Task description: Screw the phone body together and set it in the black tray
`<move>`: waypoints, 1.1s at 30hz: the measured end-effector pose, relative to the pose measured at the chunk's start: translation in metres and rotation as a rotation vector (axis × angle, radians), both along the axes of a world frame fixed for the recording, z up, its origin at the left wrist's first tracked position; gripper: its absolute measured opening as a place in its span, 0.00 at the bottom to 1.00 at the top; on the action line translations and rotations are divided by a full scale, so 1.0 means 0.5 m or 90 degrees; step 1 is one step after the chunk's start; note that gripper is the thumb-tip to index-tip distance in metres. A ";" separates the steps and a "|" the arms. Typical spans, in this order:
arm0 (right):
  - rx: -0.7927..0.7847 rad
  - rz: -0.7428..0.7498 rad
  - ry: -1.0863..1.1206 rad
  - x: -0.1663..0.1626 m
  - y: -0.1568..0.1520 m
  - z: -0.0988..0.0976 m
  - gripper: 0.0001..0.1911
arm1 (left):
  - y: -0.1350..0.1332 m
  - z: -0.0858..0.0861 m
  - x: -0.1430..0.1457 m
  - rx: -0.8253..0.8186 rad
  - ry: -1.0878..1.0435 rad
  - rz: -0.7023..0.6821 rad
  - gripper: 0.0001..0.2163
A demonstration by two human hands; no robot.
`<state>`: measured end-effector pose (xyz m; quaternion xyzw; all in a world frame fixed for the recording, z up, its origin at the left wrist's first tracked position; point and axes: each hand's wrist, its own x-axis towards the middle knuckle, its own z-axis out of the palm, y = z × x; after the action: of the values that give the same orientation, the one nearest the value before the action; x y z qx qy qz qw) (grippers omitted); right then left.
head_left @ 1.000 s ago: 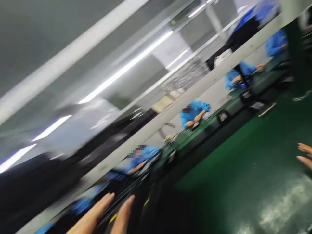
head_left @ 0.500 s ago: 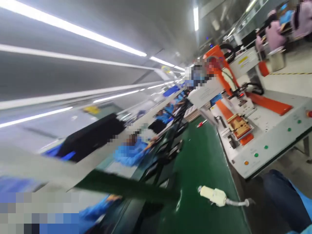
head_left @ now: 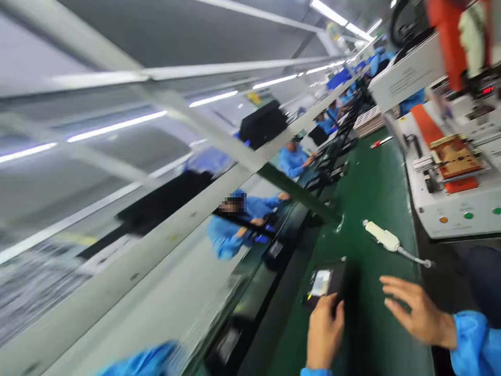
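A flat black rectangular device (head_left: pixel 337 277) with a white label lies at the near part of the green bench top (head_left: pixel 362 201). My left hand (head_left: pixel 324 331) is closed round its near edge, thumb on the right side. My right hand (head_left: pixel 417 310) hovers to the right of the device, fingers apart, holding nothing. Beyond that hand, a cream-coloured slim handheld tool (head_left: pixel 382 236) with a grey cable rests on the bench; its exact kind is unclear.
A white machine (head_left: pixel 450 209) with an orange arm and coloured buttons stands at the right. A red-and-white pen-like item (head_left: pixel 381 142) lies farther up the bench. Left, a conveyor line with black units (head_left: pixel 276 253) runs past co-workers in blue (head_left: pixel 225 235), under a slanting white beam (head_left: pixel 156 256).
My view has swung left and down. Both my hands have come into view, the left one gripping the black device, which was not visible before.
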<state>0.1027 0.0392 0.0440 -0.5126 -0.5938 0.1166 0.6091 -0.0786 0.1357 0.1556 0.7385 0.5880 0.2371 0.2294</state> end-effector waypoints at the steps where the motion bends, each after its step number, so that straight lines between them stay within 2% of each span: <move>1: 0.030 -0.009 0.027 0.018 0.006 0.011 0.16 | -0.048 -0.022 0.000 -0.011 0.012 -0.010 0.07; 2: 0.061 0.006 0.021 0.036 0.013 0.025 0.15 | -0.097 -0.046 0.006 -0.025 0.030 -0.034 0.09; 4: 0.097 0.117 -0.081 0.066 0.027 0.054 0.14 | -0.194 -0.097 0.027 -0.070 0.030 -0.071 0.11; 6: 0.062 0.298 -0.256 0.080 0.039 0.071 0.19 | -0.277 -0.140 0.043 -0.109 -0.032 -0.069 0.09; 8: -0.021 0.439 -0.411 0.078 0.050 0.069 0.28 | -0.332 -0.164 0.043 -0.148 -0.190 0.008 0.08; 10: -0.105 0.496 -0.498 0.065 0.059 0.053 0.30 | -0.347 -0.162 0.031 -0.210 -0.435 0.161 0.15; 12: -0.139 0.503 -0.540 0.052 0.065 0.033 0.25 | -0.329 -0.140 0.019 -0.300 -0.673 0.316 0.19; 14: -0.132 0.480 -0.566 0.044 0.068 0.019 0.23 | -0.295 -0.111 0.015 -0.388 -0.816 0.400 0.15; 16: -0.116 0.439 -0.577 0.040 0.068 0.014 0.20 | -0.260 -0.088 0.023 -0.428 -0.873 0.431 0.10; 19: -0.110 0.404 -0.565 0.041 0.065 0.017 0.12 | -0.216 -0.083 0.049 -0.421 -0.842 0.377 0.08; 23: -0.126 0.427 -0.473 0.048 0.065 0.036 0.12 | -0.185 -0.111 0.079 -0.417 -0.685 0.250 0.18; 25: -0.168 0.376 -0.362 0.055 0.069 0.062 0.14 | -0.187 -0.121 0.091 -0.360 -0.640 0.203 0.22; 26: -0.192 0.342 -0.300 0.060 0.072 0.080 0.19 | -0.192 -0.123 0.099 -0.308 -0.614 0.175 0.22; 29: -0.230 0.276 -0.165 0.074 0.076 0.150 0.50 | -0.218 -0.118 0.133 -0.119 -0.490 0.099 0.17; 30: -0.226 0.267 -0.145 0.078 0.075 0.173 0.53 | -0.226 -0.115 0.147 -0.071 -0.446 0.075 0.15; 31: -0.211 0.250 -0.137 0.084 0.072 0.194 0.52 | -0.231 -0.112 0.162 -0.036 -0.411 0.054 0.13; 33: -0.161 0.191 -0.152 0.095 0.060 0.223 0.42 | -0.233 -0.108 0.193 -0.002 -0.361 0.019 0.11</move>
<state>0.1502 0.0692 0.1556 -0.5012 -0.7117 0.2180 0.4412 0.0181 0.0192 0.1016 0.6335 0.5114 0.4370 0.3825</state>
